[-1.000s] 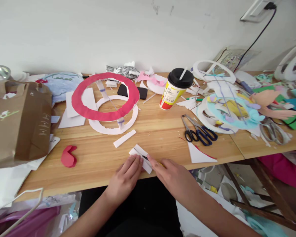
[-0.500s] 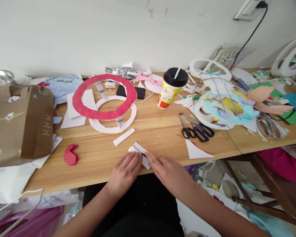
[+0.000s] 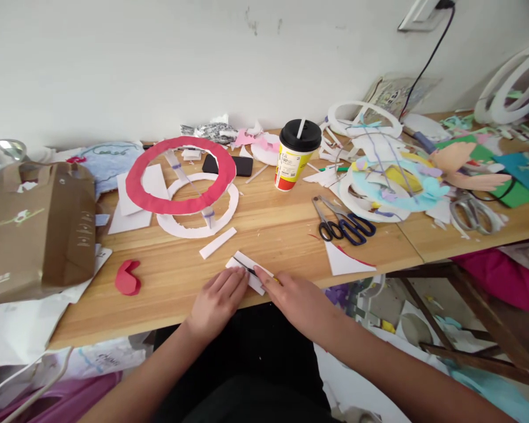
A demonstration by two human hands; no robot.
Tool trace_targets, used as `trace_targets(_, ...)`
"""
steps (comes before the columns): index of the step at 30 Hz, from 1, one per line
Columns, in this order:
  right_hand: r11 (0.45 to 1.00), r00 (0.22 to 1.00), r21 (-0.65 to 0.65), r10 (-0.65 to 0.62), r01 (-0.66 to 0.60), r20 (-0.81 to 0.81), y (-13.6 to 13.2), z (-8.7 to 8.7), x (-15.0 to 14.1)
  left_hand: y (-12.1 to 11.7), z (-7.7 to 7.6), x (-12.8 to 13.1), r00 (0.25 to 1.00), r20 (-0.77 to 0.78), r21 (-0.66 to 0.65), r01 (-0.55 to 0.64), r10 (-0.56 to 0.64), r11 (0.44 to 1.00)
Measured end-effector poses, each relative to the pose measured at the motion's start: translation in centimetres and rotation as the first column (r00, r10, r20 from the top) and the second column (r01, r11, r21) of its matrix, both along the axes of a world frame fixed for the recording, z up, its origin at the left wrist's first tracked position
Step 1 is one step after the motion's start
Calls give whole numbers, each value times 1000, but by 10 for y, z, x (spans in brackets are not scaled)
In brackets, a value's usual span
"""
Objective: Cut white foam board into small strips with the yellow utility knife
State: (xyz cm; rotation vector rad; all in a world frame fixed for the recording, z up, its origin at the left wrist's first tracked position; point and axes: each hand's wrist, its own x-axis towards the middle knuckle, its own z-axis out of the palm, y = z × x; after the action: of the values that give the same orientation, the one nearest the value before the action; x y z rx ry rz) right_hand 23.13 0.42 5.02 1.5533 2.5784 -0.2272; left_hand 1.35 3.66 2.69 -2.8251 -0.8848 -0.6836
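Observation:
Near the table's front edge lies a small white foam board piece (image 3: 243, 258). My left hand (image 3: 219, 299) presses it down with fingers close together. My right hand (image 3: 296, 299) is closed around a craft knife (image 3: 244, 267); its dark, thin blade lies slantwise over the board, and a bit of yellow handle shows by the fingers. Just beyond is a narrow white strip (image 3: 218, 242). Behind that, a red ring (image 3: 136, 197) stands raised on supports above a white ring (image 3: 229, 212). A curled red paper piece (image 3: 127, 278) rests to the left.
Two pairs of scissors (image 3: 357, 227) lie to the right, beside a white offcut (image 3: 344, 261). A lidded paper cup (image 3: 293, 164) and a black phone (image 3: 229, 165) stand farther back. A brown paper bag (image 3: 39, 229) fills the left; decorated rings (image 3: 361, 202) crowd the right.
The view has shifted slightly, so most things appear a little farther left. My right hand has turned a little, showing some yellow of the knife handle. Both hands stay at the board.

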Motion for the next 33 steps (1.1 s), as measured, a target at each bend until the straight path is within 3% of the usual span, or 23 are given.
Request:
trace_targets(6,1000,1000,3,-16,16,5,1,4,0,4,5,-1,997,-57,3,55,-55,998)
trace_targets(14,999,999,-26,33,-32,24,0,8,4,4,5,0,996,-81,39,46,-43,998)
trace_targets(24,992,995,-125,41,-30,91,-7,14,10,6,5,1,994,-85,25,65,-63,998)
trace_targets(33,993,996,-116,47,-38,75,-17,10,18,5,2,0,995,-78,2,69,-68,998)
